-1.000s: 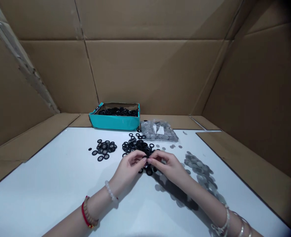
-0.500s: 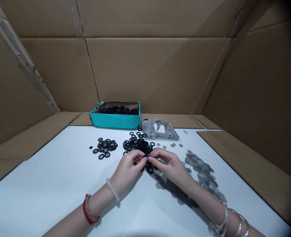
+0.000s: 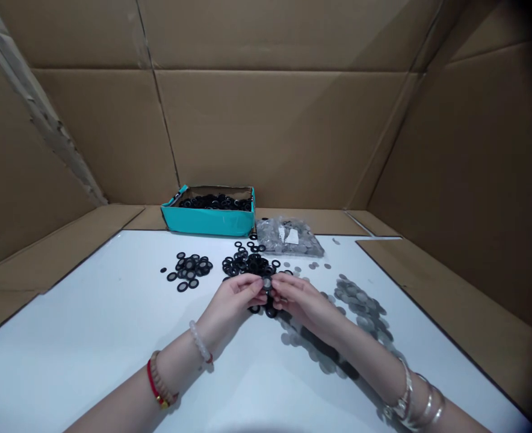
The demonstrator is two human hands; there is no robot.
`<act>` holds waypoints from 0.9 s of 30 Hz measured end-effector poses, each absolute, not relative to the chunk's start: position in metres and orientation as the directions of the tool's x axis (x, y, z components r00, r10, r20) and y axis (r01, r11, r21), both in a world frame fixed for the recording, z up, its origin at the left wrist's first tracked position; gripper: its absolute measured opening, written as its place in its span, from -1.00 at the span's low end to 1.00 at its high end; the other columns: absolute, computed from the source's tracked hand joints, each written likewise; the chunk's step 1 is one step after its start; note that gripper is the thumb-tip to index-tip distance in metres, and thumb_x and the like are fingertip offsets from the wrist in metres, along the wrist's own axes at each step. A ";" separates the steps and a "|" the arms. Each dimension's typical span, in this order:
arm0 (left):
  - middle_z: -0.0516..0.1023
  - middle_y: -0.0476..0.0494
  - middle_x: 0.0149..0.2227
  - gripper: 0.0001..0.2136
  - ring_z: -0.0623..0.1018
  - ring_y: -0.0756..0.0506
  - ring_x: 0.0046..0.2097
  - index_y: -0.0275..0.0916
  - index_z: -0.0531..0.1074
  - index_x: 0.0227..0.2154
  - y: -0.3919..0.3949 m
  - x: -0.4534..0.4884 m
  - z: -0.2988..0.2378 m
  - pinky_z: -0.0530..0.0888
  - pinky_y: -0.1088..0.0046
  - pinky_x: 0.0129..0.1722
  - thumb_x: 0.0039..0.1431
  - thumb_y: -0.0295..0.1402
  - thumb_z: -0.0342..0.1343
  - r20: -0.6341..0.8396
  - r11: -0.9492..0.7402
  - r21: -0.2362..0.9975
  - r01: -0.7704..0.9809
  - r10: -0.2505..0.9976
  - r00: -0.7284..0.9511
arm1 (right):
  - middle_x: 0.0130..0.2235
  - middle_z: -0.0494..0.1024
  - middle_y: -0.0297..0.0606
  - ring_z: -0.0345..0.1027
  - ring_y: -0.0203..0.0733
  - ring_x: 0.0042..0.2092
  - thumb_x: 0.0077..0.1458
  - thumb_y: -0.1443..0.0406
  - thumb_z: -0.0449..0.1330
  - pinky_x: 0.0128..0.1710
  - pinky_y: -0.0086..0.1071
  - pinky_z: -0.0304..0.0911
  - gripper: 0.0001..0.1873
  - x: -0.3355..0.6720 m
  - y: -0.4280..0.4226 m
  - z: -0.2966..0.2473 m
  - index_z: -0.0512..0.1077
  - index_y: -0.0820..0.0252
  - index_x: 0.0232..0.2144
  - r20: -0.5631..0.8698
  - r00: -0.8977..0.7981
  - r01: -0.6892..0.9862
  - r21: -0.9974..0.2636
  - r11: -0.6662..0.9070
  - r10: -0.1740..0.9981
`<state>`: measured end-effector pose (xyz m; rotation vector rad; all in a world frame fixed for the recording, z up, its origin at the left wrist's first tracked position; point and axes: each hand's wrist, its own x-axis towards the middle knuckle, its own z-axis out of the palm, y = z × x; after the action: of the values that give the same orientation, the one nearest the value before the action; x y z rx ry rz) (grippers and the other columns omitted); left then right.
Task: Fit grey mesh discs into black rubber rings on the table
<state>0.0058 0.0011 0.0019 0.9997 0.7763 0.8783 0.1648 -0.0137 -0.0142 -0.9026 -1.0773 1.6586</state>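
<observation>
Between the fingertips of both hands is a black rubber ring with a grey mesh disc (image 3: 266, 282) in its middle, its face turned toward me. My left hand (image 3: 241, 294) pinches its left edge, and my right hand (image 3: 298, 297) pinches the right edge. Right behind and partly under the fingers lies a heap of loose black rings (image 3: 252, 263), some of it hidden by the hands. To the left is a small pile of rings with grey discs in them (image 3: 189, 267). Loose grey mesh discs (image 3: 360, 300) spread over the table to the right, some beneath my right forearm.
A teal box (image 3: 209, 221) full of black rings stands at the back. Beside it lies a clear plastic bag (image 3: 288, 236) of grey discs with a white label. Cardboard walls (image 3: 275, 132) enclose the white table (image 3: 112, 325) at the back and both sides.
The ring between my fingers has tipped up from nearly edge-on, so its grey centre now shows. Both hands stay over the heap, and the whole view has shifted slightly.
</observation>
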 end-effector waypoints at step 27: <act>0.52 -0.12 -0.45 -0.80 0.48 -0.03 -0.36 -0.33 0.50 -0.47 0.002 0.001 -0.004 0.36 0.45 -0.27 -0.14 -0.29 0.26 -0.156 0.259 0.942 -0.214 0.902 0.403 | -0.55 0.23 -0.43 0.08 -0.35 -0.48 0.02 0.10 0.15 -0.47 -0.45 0.00 -0.71 0.168 -0.015 -0.008 0.29 0.21 -0.53 0.059 -0.221 0.045 -0.997 0.070 0.974</act>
<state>0.0013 0.0024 -0.0045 1.0249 0.8322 0.8880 0.1683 -0.0149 -0.0079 -1.0859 -1.4402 1.2949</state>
